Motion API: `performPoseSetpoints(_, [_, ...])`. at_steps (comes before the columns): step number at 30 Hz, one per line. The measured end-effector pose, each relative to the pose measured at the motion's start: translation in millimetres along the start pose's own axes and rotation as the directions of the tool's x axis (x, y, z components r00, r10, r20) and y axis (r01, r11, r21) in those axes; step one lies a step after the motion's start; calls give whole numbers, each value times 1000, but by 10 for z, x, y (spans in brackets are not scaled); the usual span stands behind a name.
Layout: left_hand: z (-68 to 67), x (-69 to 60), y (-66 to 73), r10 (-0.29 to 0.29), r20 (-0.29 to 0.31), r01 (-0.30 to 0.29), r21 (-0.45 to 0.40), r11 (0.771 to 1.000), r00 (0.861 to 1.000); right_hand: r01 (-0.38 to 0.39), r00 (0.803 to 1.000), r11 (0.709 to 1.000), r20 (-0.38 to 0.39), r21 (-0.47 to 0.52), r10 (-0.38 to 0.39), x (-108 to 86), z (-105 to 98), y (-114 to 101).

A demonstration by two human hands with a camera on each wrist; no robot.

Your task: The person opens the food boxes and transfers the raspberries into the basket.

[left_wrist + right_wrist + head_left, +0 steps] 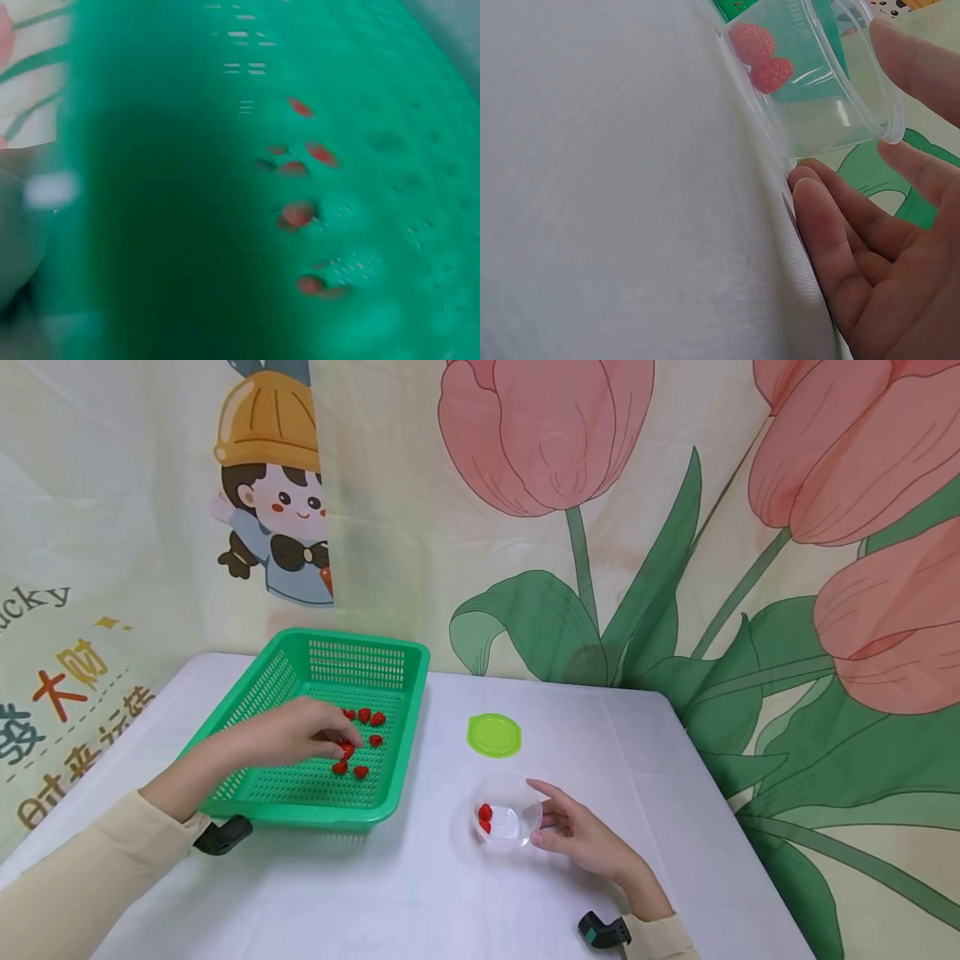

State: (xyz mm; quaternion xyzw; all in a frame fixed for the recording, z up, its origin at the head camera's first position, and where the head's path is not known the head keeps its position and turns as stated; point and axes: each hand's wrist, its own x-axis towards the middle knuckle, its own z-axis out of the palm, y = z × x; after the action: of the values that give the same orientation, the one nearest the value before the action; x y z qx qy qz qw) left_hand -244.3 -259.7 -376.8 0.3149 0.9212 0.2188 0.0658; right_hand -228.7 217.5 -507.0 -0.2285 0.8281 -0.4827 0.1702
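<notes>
My left hand [309, 732] reaches into a green plastic basket [412, 727], its thumb and fingertips around a small red strawberry [347, 750]. Several more strawberries [377, 718] lie on the basket floor; they show blurred in the left wrist view. My right hand [581, 831] holds a clear plastic cup [525, 793] by its side, with the thumb and a finger at the rim in the right wrist view. Inside the cup are two strawberries [751, 43], red with pale dots. The cup is tilted on the white cloth, its mouth towards the right hand.
A bright green round lid [494, 735] lies flat behind the cup. The white tablecloth [420, 893] covers the table, and a printed tulip curtain [390, 527] hangs along its back edge. Black bands sit at both wrists.
</notes>
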Motion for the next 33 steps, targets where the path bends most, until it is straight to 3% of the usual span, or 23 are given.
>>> performPoseSetpoints(8, [66,-132,-246,-57,2,57,-28,998,998,-1,1000,1000,-1,3,1,-11,-2,8])
performPoseSetpoints(23, [272,-195,-664,-73,-37,74,23,997,997,-1,1000,1000,3,7,1,-5,1,1])
performPoseSetpoints(33, [363,-133,-705,-74,-4,74,22,997,997,-19,1000,1000,0,11,19,-3,0,-2])
